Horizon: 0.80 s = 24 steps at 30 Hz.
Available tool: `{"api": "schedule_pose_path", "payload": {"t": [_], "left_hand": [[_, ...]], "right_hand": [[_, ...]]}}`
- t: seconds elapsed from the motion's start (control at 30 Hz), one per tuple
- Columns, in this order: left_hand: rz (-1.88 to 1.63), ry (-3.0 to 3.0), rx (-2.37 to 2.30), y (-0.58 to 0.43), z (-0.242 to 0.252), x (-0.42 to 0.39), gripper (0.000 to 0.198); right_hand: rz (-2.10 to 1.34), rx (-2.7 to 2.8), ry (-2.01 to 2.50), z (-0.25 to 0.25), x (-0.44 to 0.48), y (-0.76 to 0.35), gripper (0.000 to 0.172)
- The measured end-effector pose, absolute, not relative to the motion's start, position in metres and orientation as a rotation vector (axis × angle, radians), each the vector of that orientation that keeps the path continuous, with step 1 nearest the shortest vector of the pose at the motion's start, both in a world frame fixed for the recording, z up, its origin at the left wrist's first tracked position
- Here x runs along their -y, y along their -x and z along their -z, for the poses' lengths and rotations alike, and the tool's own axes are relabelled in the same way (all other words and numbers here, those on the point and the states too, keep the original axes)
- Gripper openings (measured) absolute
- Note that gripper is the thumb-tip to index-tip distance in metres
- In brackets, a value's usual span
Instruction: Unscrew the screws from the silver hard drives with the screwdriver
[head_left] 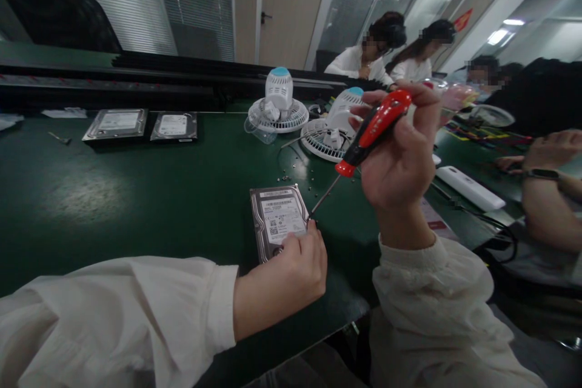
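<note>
A silver hard drive [278, 216] with a white label lies flat on the dark green table [136, 206] in front of me. My left hand [297, 267] rests on its near edge, fingers curled over the near right corner and gripping it. My right hand [402, 151] is closed round the red and black handle of a screwdriver [366, 136]. The thin shaft slants down to the left, and its tip meets the drive's right edge just above my left fingers. Several tiny screws [295, 174] lie loose on the table beyond the drive.
Two more hard drives [117, 124] [175, 126] lie at the back left. Two small white fans [278, 106] [334, 127] stand behind the screws. A white bar-shaped device [470, 188] and cables lie to the right. Another person's forearm [545, 188] rests at the right; other people sit behind.
</note>
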<state>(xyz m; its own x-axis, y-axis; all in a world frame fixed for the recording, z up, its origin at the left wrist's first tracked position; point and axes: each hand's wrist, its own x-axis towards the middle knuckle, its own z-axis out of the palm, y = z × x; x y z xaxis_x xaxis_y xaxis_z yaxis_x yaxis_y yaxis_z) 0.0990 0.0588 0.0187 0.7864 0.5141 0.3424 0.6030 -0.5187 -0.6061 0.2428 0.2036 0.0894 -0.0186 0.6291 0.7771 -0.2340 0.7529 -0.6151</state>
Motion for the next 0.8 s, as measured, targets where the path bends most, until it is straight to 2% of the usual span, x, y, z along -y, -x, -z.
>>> {"api": "schedule_pose_path", "payload": {"t": [0.1, 0.3, 0.4, 0.5, 0.7, 0.8], "left_hand": [[0.151, 2.235, 0.839, -0.0991, -0.0173, -0.0584, 0.040], [0.172, 2.219, 0.822, -0.0987, -0.0160, -0.0597, 0.040], [0.168, 2.220, 0.819, -0.0980, -0.0176, -0.0602, 0.040], [0.166, 2.233, 0.822, -0.0978, -0.0185, -0.0601, 0.040], [0.157, 2.239, 0.837, -0.0982, -0.0172, -0.0580, 0.041], [0.141, 2.242, 0.835, -0.0982, -0.0177, -0.0573, 0.041]], "right_hand": [[-0.742, 1.465, 0.356, -0.0890, -0.2035, -0.2427, 0.038], [-0.555, 1.416, 0.367, -0.0873, -0.2033, -0.2404, 0.037], [-0.675, 1.402, 0.358, -0.0894, -0.2016, -0.2410, 0.029], [-0.765, 1.431, 0.365, -0.0897, -0.2010, -0.2419, 0.032], [-0.590, 1.392, 0.414, -0.0867, -0.2027, -0.2423, 0.036], [-0.590, 1.383, 0.392, -0.0870, -0.2033, -0.2438, 0.032]]}}
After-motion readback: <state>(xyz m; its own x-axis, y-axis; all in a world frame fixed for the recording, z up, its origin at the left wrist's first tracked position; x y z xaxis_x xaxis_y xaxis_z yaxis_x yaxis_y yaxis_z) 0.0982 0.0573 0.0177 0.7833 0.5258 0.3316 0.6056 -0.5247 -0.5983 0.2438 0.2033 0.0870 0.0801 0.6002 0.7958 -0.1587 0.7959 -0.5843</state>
